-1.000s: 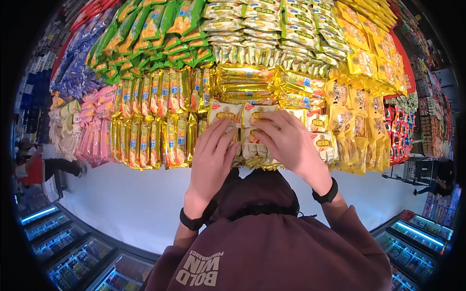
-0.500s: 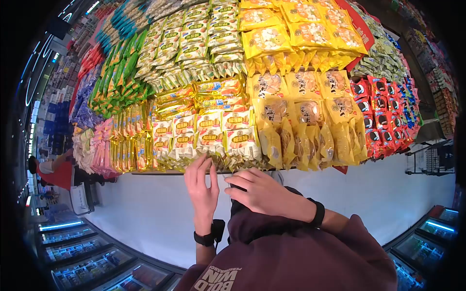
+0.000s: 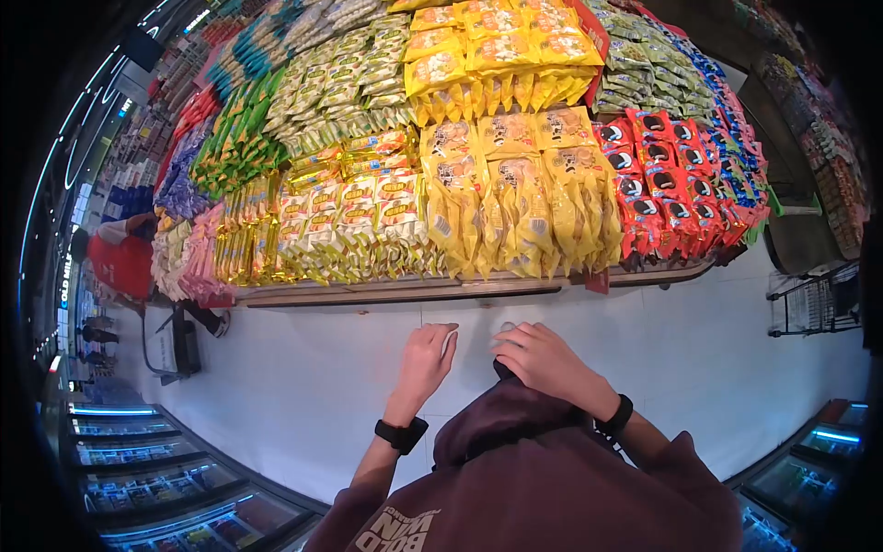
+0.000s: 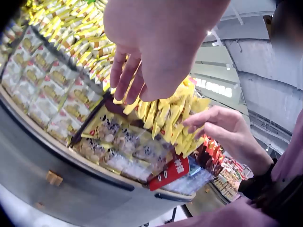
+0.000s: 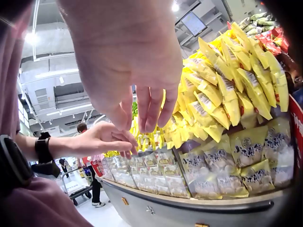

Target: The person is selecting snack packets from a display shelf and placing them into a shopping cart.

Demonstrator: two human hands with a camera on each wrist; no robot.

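Both hands are raised in front of the body, apart from each other and touching no packets. In the head view the left hand (image 3: 424, 360) has loosely bent fingers and holds nothing; the right hand (image 3: 542, 363) hangs to its right, fingers relaxed and empty. Beyond them, on the display stand (image 3: 395, 293), lie yellow packets (image 3: 506, 207) and, to their left, white packets (image 3: 359, 204). The left wrist view shows the left palm (image 4: 161, 42) with fingers hanging down. In the right wrist view the right hand (image 5: 128, 61) hangs similarly in front of the yellow packets.
Red packets (image 3: 667, 179) fill the stand's right part, green ones (image 3: 241, 133) its left. A shopping cart (image 3: 814, 302) stands at the far right. A person in red (image 3: 121, 262) is at the left beside a trolley (image 3: 173, 348). Lit freezers (image 3: 175, 497) line the lower left.
Both hands have come away from the white packets and back toward the body. The view has shifted right along the stand, and its front edge and more floor now show.
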